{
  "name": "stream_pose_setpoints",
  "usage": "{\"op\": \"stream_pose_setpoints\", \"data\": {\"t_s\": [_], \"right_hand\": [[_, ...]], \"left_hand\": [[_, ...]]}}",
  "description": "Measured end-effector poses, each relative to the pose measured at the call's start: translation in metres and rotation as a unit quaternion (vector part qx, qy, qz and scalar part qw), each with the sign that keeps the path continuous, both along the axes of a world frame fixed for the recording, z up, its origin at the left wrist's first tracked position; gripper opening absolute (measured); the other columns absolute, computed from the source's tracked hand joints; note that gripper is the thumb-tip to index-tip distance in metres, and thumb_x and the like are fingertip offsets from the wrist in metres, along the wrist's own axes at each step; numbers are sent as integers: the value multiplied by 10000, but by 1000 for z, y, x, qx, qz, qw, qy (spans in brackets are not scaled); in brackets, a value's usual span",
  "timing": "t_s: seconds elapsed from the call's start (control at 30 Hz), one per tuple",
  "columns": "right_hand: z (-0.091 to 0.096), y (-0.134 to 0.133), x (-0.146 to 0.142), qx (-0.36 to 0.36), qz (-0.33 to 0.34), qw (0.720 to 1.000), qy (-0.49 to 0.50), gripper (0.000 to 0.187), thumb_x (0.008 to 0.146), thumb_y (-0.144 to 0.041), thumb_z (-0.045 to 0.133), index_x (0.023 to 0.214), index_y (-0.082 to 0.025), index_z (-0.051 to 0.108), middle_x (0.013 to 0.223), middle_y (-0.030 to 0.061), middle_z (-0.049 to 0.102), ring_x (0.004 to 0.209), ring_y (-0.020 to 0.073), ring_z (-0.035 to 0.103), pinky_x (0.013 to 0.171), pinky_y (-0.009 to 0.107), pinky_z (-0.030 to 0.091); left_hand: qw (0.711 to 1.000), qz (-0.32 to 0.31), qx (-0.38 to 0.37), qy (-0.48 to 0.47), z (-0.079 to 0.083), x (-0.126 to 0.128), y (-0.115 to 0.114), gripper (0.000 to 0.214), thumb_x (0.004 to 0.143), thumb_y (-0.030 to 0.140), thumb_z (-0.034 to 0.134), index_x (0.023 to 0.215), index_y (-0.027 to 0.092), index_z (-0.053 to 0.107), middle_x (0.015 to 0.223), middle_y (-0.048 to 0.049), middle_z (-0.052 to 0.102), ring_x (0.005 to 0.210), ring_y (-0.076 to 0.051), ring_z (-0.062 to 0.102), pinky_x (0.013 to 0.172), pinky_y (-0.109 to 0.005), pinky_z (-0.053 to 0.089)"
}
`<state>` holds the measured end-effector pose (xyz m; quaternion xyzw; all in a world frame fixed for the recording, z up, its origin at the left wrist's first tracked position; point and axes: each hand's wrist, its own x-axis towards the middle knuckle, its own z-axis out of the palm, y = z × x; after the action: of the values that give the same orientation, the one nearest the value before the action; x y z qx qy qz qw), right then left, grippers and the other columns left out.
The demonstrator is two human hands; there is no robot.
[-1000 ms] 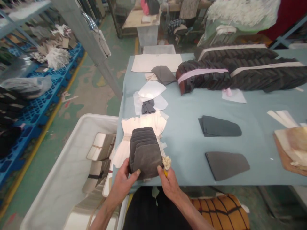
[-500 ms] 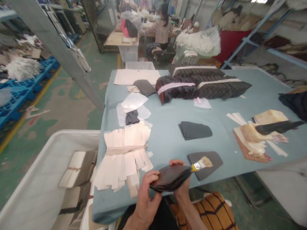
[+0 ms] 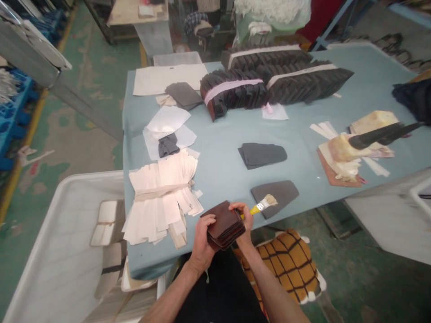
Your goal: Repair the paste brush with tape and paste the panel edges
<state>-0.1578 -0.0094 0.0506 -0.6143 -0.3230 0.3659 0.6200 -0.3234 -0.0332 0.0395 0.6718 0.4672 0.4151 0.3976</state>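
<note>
Both hands (image 3: 202, 237) clamp a brown leather stack (image 3: 224, 222) at the blue table (image 3: 218, 170), green floor (image 3: 84, 134) beyond.

Both hands hold a stack of dark brown leather pieces (image 3: 225, 224) at the near edge of the table (image 3: 218, 172). The left hand (image 3: 201, 235) is on the stack's left side. The right hand (image 3: 245, 220) is on its right, with a yellow-handled brush (image 3: 264, 205) also in its grip. Right of the stack, the bristles lie over a grey cut piece (image 3: 281, 195). Left of the stack lies a banded fan of cream pieces (image 3: 161, 199).
</note>
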Motion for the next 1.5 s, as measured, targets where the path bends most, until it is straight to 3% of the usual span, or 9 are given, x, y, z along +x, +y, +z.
{"op": "stream_pose_setpoints", "data": {"t_s": [0.17,0.37,0.5,0.7,0.83,1.0,1.17,1.33,1.5], "right_hand": [[3,8,1,-10,-19,999,28,402,956,-478,434,825,-205,698,860,68,726,903,237,669,862,368,514],[19,37,-1,-36,-24,998,55,446,876,-571,515,787,-188,725,733,58,729,747,245,672,690,335,509],[33,46,-2,-93,-11,993,72,519,904,-643,499,843,-181,728,710,51,720,695,247,655,607,327,490],[41,27,8,-208,25,977,50,663,815,-819,584,841,-172,721,752,70,739,739,262,651,662,342,510],[39,11,17,-226,104,969,0,713,834,-838,584,993,-171,775,979,110,793,981,314,707,870,367,553],[22,7,28,-169,142,975,-18,619,924,-757,567,1059,-206,813,1045,140,809,1052,338,738,887,398,600],[-14,18,51,-147,133,973,-116,714,1012,-744,372,1110,-160,771,789,103,777,648,248,736,577,330,584],[-49,19,64,-99,105,966,-214,631,979,-758,435,804,-215,706,554,43,635,484,223,588,502,329,437],[-72,11,57,-51,74,951,-297,580,1028,-685,416,781,-225,668,562,53,642,470,209,569,516,327,355]], "left_hand": [[999,17,-36,11,9,2,15,380,833,266,724,1198,224,628,1291,-132,676,1240,-314,631,1104,-519,480],[997,49,-61,16,23,12,41,279,844,234,671,1122,211,675,1042,-74,773,943,-249,745,863,-391,618],[989,104,-99,22,30,17,44,434,852,296,703,1265,170,659,1177,-132,785,1076,-299,751,990,-462,603],[958,131,-251,-45,61,12,40,659,790,377,787,1387,162,611,1372,-142,722,1298,-330,664,1154,-463,510],[938,124,-311,-91,71,9,37,668,779,400,796,1379,173,610,1351,-148,738,1241,-335,702,1117,-469,541],[921,141,-334,-145,65,5,35,627,776,433,824,1330,202,646,1306,-156,764,1185,-353,739,1055,-498,586],[899,182,-348,-196,67,-6,50,656,747,488,860,1299,196,658,1277,-152,780,1168,-339,750,1042,-476,596],[896,214,-334,-200,91,-12,87,666,701,465,913,1256,180,681,1216,-146,800,1118,-330,765,1019,-474,601],[912,222,-300,-169,103,-8,137,635,675,450,941,1185,154,704,1190,-143,802,1055,-299,762,1003,-447,583]]}}
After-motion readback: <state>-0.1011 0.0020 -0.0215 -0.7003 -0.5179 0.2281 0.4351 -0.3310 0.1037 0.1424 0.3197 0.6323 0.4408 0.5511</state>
